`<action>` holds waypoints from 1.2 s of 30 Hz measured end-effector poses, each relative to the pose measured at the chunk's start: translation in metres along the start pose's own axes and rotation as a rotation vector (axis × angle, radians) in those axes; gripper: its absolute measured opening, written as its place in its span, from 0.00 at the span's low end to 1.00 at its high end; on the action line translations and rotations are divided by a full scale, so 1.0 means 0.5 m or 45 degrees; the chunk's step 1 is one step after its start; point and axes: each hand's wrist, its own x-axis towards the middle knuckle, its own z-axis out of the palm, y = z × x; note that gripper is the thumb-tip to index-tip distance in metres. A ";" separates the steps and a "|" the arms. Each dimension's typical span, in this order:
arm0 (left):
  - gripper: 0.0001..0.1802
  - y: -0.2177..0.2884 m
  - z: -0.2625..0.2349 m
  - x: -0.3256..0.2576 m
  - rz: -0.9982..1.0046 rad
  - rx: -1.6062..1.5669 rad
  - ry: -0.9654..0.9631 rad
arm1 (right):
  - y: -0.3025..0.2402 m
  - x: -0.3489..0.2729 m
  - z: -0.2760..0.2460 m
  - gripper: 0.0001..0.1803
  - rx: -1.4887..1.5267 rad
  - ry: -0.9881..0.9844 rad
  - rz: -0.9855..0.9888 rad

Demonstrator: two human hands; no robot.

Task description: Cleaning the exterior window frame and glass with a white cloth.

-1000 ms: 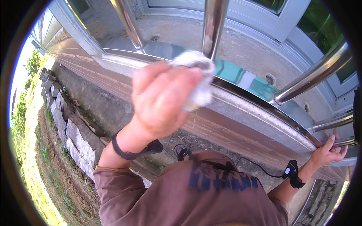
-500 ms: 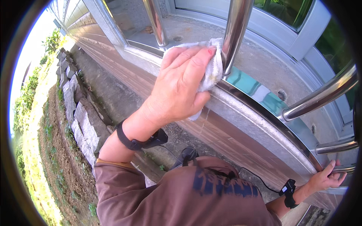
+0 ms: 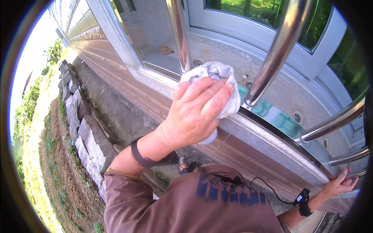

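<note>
A crumpled white cloth (image 3: 228, 101) with greyish smudges lies under my left hand (image 3: 196, 110), whose fingers press it onto the window sill's metal edge strip (image 3: 268, 125). The cloth sits between two upright shiny metal bars; it reaches the foot of the left bar (image 3: 179, 37) and is a little apart from the right bar (image 3: 278, 54). At the far right, my right hand (image 3: 337, 186) grips a lower metal bar (image 3: 359, 174) near its end, with the thumb on one side and the fingers on the other.
Behind the bars lies a concrete ledge (image 3: 233, 58) with small round holes, a dry leaf (image 3: 166, 50) and a white-framed window (image 3: 252, 29). Brown tiled wall (image 3: 248, 155) runs below the sill. Rough stone slabs (image 3: 91, 141) border planted soil (image 3: 58, 167) at left.
The cloth under my left hand has shifted away from the right bar toward the left bar's foot. The whole view has moved slightly. My right hand stays at its bar.
</note>
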 end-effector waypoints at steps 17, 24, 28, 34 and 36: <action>0.37 -0.114 -0.031 -0.055 -0.173 -0.202 0.089 | 0.015 -0.002 -0.019 0.32 0.005 0.133 0.208; 0.34 -0.195 -0.095 -0.049 -0.243 0.224 -0.275 | 0.066 0.017 -0.061 0.30 -0.012 0.139 0.126; 0.30 -0.198 -0.081 -0.093 -0.157 0.291 -0.070 | 0.008 0.008 -0.037 0.31 -0.057 0.173 0.241; 0.23 -0.163 -0.080 -0.194 -0.322 -0.052 0.172 | -0.022 0.006 -0.026 0.29 -0.047 0.135 0.179; 0.24 -0.159 -0.075 -0.214 -0.350 -0.146 0.220 | -0.039 0.006 -0.022 0.28 -0.135 0.112 0.203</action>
